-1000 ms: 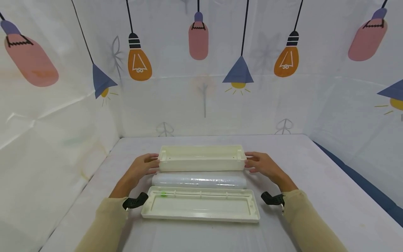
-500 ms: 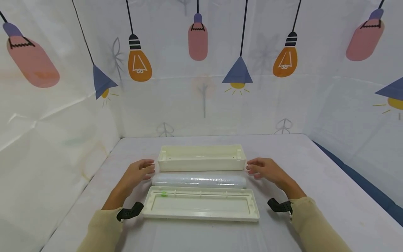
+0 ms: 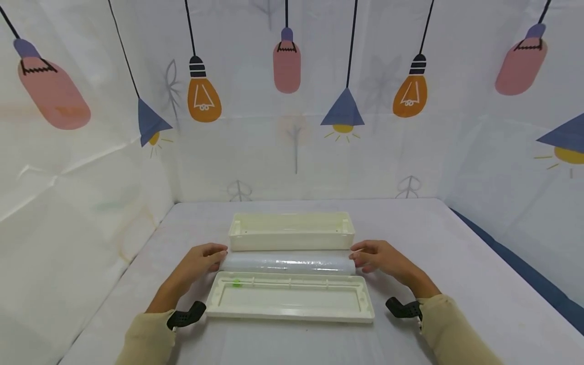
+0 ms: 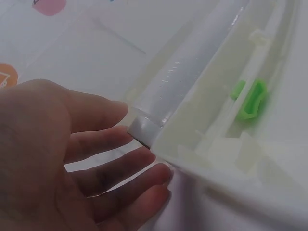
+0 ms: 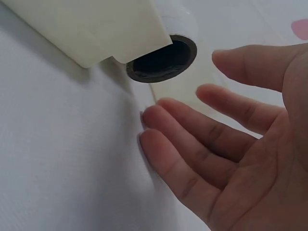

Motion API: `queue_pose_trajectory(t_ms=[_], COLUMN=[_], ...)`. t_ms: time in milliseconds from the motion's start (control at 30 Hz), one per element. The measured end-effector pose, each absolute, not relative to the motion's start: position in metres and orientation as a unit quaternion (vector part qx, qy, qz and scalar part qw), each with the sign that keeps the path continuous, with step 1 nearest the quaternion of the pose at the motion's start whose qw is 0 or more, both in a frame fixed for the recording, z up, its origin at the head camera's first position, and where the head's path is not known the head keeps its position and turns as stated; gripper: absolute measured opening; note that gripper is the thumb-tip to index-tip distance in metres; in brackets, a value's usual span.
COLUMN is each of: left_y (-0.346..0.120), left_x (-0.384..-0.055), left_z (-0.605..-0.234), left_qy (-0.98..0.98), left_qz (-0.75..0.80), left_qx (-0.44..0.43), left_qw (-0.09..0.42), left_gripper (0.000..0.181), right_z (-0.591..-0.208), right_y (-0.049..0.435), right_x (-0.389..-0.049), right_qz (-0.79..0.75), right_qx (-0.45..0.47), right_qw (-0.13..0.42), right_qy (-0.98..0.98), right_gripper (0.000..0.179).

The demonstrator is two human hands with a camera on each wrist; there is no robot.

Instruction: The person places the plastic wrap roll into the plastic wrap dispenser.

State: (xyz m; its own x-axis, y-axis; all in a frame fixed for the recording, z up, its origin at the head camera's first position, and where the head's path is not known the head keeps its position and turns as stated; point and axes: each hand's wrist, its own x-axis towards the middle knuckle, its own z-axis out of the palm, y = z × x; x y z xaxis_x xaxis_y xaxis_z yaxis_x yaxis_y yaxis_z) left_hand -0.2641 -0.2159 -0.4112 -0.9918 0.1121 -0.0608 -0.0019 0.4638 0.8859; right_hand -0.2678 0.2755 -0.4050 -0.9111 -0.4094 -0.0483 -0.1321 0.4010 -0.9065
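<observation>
A roll of clear plastic wrap (image 3: 287, 263) lies crosswise on the table between an open cream box (image 3: 292, 240) behind it and a flat cream lid (image 3: 292, 299) in front. My left hand (image 3: 197, 266) is at the roll's left end, fingers loosely bent; in the left wrist view the fingertips (image 4: 120, 113) are close to that end, and I cannot tell if they touch. My right hand (image 3: 383, 261) is by the opposite end. The right wrist view shows a gap between its relaxed fingers (image 5: 207, 130) and the roll's hollow core (image 5: 163, 60).
A small green slider (image 4: 252, 98) sits on a rail along the lid. The white-covered table (image 3: 474, 284) meets a white sheet wall (image 3: 255, 147) printed with lamps at the back. Black wrist cameras (image 3: 186, 315) stick out near the lid's ends.
Both hands have left the ends of the cream box and come nearer to me, down to the ends of the plastic wrap roll. Box, roll and lid stay in place.
</observation>
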Motion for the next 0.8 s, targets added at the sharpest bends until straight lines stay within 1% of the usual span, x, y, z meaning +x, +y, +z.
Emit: queue_pose_trajectory(t_ms=[200, 300, 467, 633, 800], left_y=[-0.218, -0.22, -0.222, -0.227, -0.228], left_x=[-0.265, -0.263, -0.263, -0.263, -0.263], left_z=[-0.416, -0.417, -0.418, -0.417, -0.419], left_qy=[0.849, 0.845, 0.847, 0.859, 0.856], left_qz=[0.52, 0.524, 0.515, 0.491, 0.493], left_qx=[0.068, 0.082, 0.105, 0.12, 0.135], left_qw=[0.058, 0.067, 0.083, 0.082, 0.081], left_gripper=[0.044, 0.044, 0.051, 0.056, 0.061], right_z=[-0.407, -0.408, -0.408, -0.409, -0.413], right_y=[0.274, 0.273, 0.276, 0.274, 0.271], right_x=[-0.267, -0.267, -0.265, -0.267, -0.269], right_qz=[-0.505, -0.49, -0.472, -0.463, -0.455], right_qx=[-0.176, -0.187, -0.205, -0.228, -0.229], right_qw=[0.14, 0.152, 0.162, 0.157, 0.148], right_qy=[0.834, 0.838, 0.842, 0.842, 0.848], right_gripper=[0.045, 0.046, 0.048, 0.048, 0.048])
